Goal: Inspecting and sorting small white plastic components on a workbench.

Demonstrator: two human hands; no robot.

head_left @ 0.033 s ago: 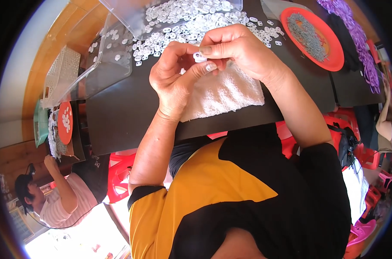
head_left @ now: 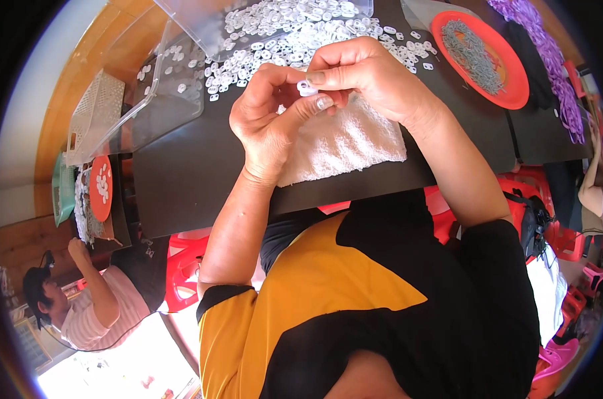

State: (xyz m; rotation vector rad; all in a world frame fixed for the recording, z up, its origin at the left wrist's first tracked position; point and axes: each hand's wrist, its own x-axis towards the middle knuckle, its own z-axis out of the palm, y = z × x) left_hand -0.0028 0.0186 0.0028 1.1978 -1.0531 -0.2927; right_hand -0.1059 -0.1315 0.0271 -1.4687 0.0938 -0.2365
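Observation:
Over a pale towel [head_left: 355, 146], my left hand [head_left: 268, 120] pinches a small white plastic piece with a hole [head_left: 306, 88] between thumb and fingers. My right hand [head_left: 374, 80] meets it from the other side, its thumb pressed against the same piece and its fingers curled. Whatever else may be inside the right fingers is hidden. Just beyond both hands lies a loose heap of similar white plastic pieces [head_left: 281, 50], mostly oval with holes.
Clear plastic bins [head_left: 138, 123] stand at the back left. At far right, a red plate [head_left: 514, 93] bears thin grey pieces [head_left: 474, 56], near purple bundled material [head_left: 561, 80]. A co-worker [head_left: 95, 299] sits left, by an orange plate [head_left: 101, 206]. The dark table [head_left: 182, 193] ends before my torso.

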